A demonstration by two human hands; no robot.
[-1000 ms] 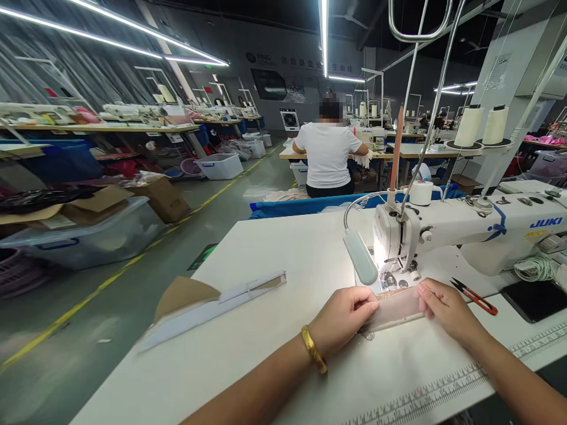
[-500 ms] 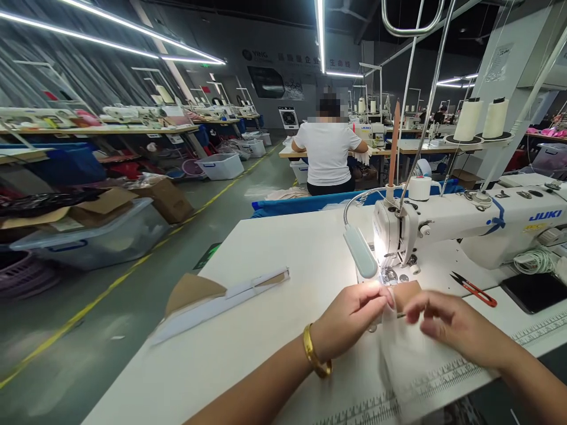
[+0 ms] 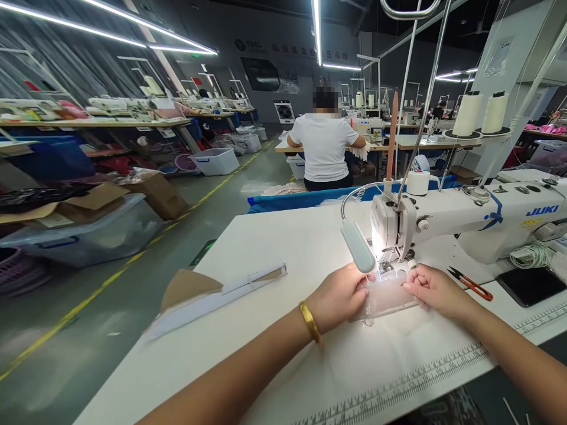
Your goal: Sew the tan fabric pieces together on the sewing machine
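Note:
A pale, sheer piece of fabric (image 3: 385, 295) is stretched between my two hands, just in front of the needle area of a white sewing machine (image 3: 443, 215). My left hand (image 3: 343, 295), with a gold bangle at the wrist, pinches its left end beside the grey lamp head (image 3: 358, 247). Closed fingers of my right hand (image 3: 432, 290) grip the right end. Under the sheer fabric a pinkish tint shows; what causes it I cannot tell. Red-handled snips (image 3: 472, 284) lie to the right of my right hand.
White and brown pattern pieces (image 3: 212, 301) lie on the left of the table (image 3: 274, 354). A black phone (image 3: 531, 286) rests at the right. A ruler strip (image 3: 398, 389) runs along the front edge. Ahead, a person in white (image 3: 325, 147) sits at another table.
My right hand, apart from the fabric before, now holds its right end. My left hand has moved slightly left and up, and the fabric, which hung down, is spread sideways. The view has shifted slightly.

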